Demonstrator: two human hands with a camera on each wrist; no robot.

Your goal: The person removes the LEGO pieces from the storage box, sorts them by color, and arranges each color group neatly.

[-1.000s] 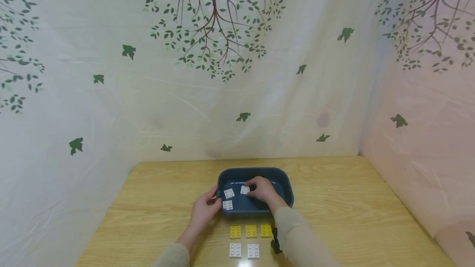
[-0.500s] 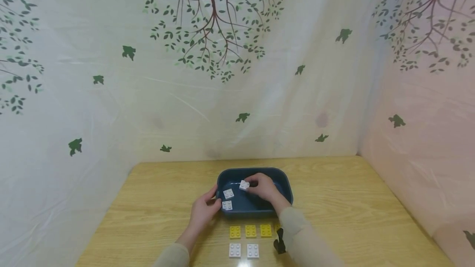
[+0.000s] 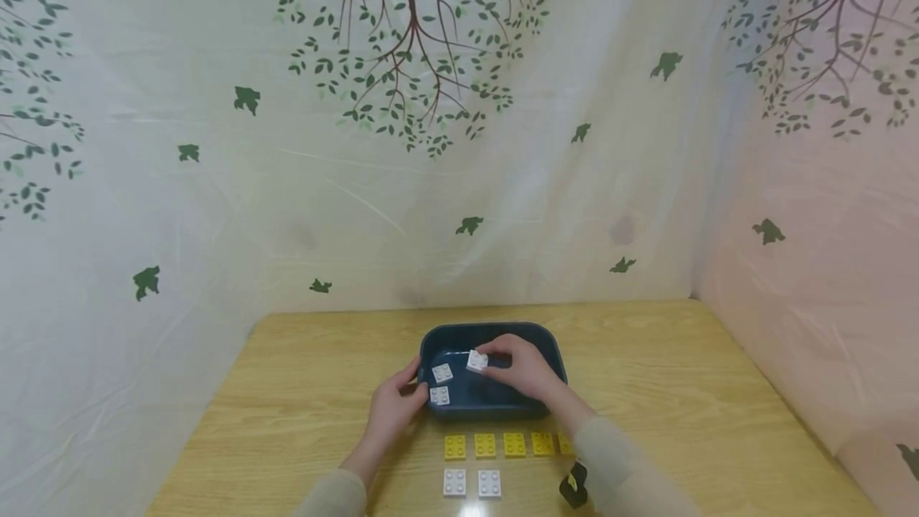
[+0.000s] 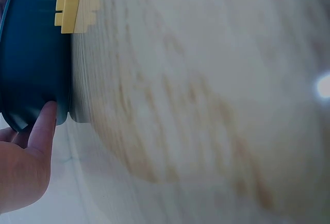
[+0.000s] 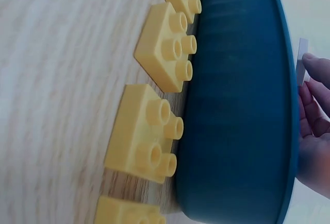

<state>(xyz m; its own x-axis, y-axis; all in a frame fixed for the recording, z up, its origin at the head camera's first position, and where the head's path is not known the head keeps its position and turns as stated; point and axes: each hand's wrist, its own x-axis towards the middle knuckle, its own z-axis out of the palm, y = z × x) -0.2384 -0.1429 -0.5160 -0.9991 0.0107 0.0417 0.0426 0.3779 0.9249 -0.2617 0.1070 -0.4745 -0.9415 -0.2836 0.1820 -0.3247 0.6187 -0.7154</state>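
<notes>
A white toy building brick [image 3: 477, 361] is pinched between the thumb and fingers of my right hand [image 3: 527, 371], over the dark blue plastic tray [image 3: 495, 413]. The right wrist view shows this brick [image 5: 302, 62] edge-on above the rim. My left hand [image 3: 393, 407] grips the tray's left end, its thumb against the outer wall in the left wrist view. Two more white bricks lie inside on the left: one turned brick [image 3: 442, 373], and another brick [image 3: 439, 396] by the near left corner.
In front of the tray runs a row of several yellow bricks [image 3: 485, 445]; my right sleeve partly covers its right end. Nearer me sit two white bricks [image 3: 455, 483] side by side. A patterned curtain [image 3: 359, 246] hangs behind the wooden table [image 3: 301, 373].
My right hand has lifted the white brick off the tray's floor and tilted it. The right forearm has shifted rightward, uncovering more yellow bricks. My left hand stays on the tray.
</notes>
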